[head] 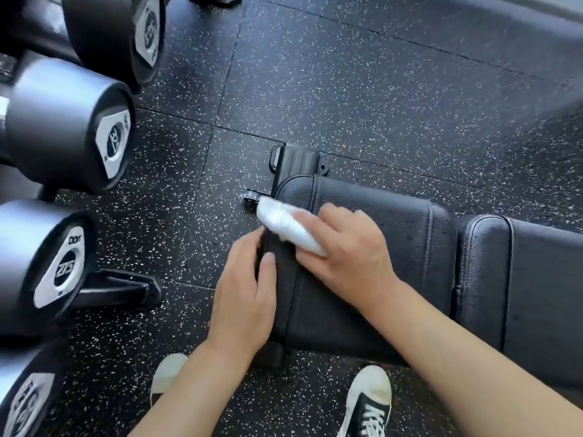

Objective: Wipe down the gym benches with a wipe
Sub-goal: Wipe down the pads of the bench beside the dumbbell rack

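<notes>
To my left a row of dumbbells (60,121) hung on their rack, round black heads with pale hexagonal labels turned toward me, crowding close to the end of the bench (362,279) and leaving only a narrow strip of floor (315,89) between. A black rack foot (123,290) jutted out across that strip near my left wrist. The floor was dark rubber tile flecked with white, with thin seams between the squares. The bench was padded in black, pebbled, leather-like vinyl with stitched seams, its seat pad split by a gap from the longer back pad (530,294) on the right. Past its far end a ribbed black bracket (298,160) and a small wheel (250,197) of the frame showed against the floor. My left hand (243,304) lay along the end edge of the seat pad, fingers bent over the rim and thumb flat on top, gripping the pad. My right hand (347,247) pressed the wipe (284,222), a crumpled white wad, onto the top of the seat pad near its far left corner, with the fingers curled over it and part of the wad sticking out past the fingertips. Below the bench my shoes (367,405), dark canvas with white toe caps, stood on the rubber.
</notes>
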Available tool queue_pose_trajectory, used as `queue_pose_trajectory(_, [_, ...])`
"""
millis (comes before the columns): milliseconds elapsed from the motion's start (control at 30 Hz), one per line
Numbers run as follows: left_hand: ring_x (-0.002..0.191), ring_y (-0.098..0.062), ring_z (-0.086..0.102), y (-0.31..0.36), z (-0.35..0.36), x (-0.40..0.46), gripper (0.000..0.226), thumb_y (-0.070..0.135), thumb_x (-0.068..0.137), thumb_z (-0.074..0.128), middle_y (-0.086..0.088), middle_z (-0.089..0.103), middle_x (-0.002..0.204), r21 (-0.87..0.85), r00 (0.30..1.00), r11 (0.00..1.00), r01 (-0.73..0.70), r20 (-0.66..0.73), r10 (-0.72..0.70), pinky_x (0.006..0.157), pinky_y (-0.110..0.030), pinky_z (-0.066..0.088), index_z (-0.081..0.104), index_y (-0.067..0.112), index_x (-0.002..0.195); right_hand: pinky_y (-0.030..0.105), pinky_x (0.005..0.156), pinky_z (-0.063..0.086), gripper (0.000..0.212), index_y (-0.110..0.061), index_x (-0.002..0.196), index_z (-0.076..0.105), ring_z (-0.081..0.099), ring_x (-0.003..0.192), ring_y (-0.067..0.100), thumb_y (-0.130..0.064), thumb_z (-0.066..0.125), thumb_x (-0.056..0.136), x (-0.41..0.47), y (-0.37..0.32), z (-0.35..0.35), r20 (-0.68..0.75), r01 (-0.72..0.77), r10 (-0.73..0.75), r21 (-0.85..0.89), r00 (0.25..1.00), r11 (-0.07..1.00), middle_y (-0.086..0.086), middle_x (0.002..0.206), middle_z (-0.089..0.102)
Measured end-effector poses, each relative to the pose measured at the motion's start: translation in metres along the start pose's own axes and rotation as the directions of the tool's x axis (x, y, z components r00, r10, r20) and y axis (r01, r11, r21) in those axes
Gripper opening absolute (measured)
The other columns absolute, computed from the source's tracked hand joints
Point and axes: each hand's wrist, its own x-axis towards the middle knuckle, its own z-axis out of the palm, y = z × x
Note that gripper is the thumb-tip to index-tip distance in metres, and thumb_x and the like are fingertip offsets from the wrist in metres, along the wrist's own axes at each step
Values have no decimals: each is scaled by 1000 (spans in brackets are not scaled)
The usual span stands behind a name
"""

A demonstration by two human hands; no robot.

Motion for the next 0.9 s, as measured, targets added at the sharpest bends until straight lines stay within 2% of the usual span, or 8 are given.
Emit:
queue_pose_trajectory(133, [141, -11, 44, 27, 21, 30, 58, 42, 104, 37, 3, 49, 152, 66, 999, 998, 12, -45, -9, 119, -28, 32, 42, 17, 156, 43, 69, 42, 25, -16, 93, 72, 50, 78, 28, -38, 60, 89, 55, 26, 1, -123, -415, 410, -19, 904, 909, 4, 86, 51])
queue_pose_trajectory(200, [143, -19, 44, 37, 33, 41, 57, 45, 107, 35, 0, 48, 156, 114, 994, 991, 71, -92, -61, 117, -38, 35, 39, 19, 158, 42, 73, 41, 25, -17, 94, 71, 47, 83, 27, -38, 60, 88, 58, 21, 5, -157, -501, 497, 13, 853, 865, 4, 92, 51])
queue_pose_trajectory(333, [136, -23, 53, 40, 45, 43, 57, 53, 104, 28, 5, 55, 153, 178, 965, 966, 187, -218, -147, 106, -42, 41, 46, 29, 153, 43, 68, 42, 33, -14, 115, 73, 47, 79, 28, -32, 64, 89, 29, 5, 6, -123, -328, 337, 89, 933, 940, 6, 89, 51])
queue_pose_trajectory(433, [132, -25, 57, 39, 47, 43, 63, 55, 100, 25, 4, 59, 149, 184, 964, 966, 180, -228, -137, 105, -42, 43, 50, 27, 150, 46, 66, 43, 32, -12, 117, 72, 49, 76, 30, -29, 66, 90, 3, 40, -4, -109, -282, 281, 7, 954, 959, 7, 87, 51])
queue_pose_trajectory(567, [125, -33, 61, 42, 50, 43, 62, 53, 99, 25, 1, 62, 146, 249, 956, 946, 208, -258, -142, 98, -45, 46, 50, 27, 150, 50, 71, 45, 26, -19, 108, 74, 48, 76, 29, -34, 54, 99, -24, 102, -25, -173, -619, 610, -2, 773, 785, 5, 86, 52])
queue_pose_trajectory(633, [122, -35, 63, 43, 51, 42, 61, 52, 100, 24, -1, 64, 144, 272, 954, 940, 207, -267, -133, 96, -46, 46, 49, 27, 149, 44, 70, 43, 24, -19, 103, 73, 47, 76, 27, -34, 55, 97, -23, 100, -25, -181, -666, 656, 6, 733, 746, 4, 88, 53])
queue_pose_trajectory(733, [118, -39, 63, 41, 53, 44, 62, 53, 99, 21, -4, 66, 140, 293, 954, 934, 204, -275, -122, 94, -47, 45, 48, 28, 149, 36, 68, 29, 21, -16, 100, 69, 46, 77, 25, -34, 61, 92, 0, 66, -13, -186, -638, 624, -18, 759, 770, 3, 88, 50])
queue_pose_trajectory(900, [102, -44, 64, 33, 52, 47, 49, 50, 103, 29, -15, 71, 124, 280, 953, 941, 190, -282, -109, 77, -45, 39, 52, 27, 140, 38, 69, 32, 32, -17, 100, 68, 49, 81, 24, -41, 51, 88, 60, -6, 17, -102, -493, 502, 102, 859, 864, 2, 92, 55])
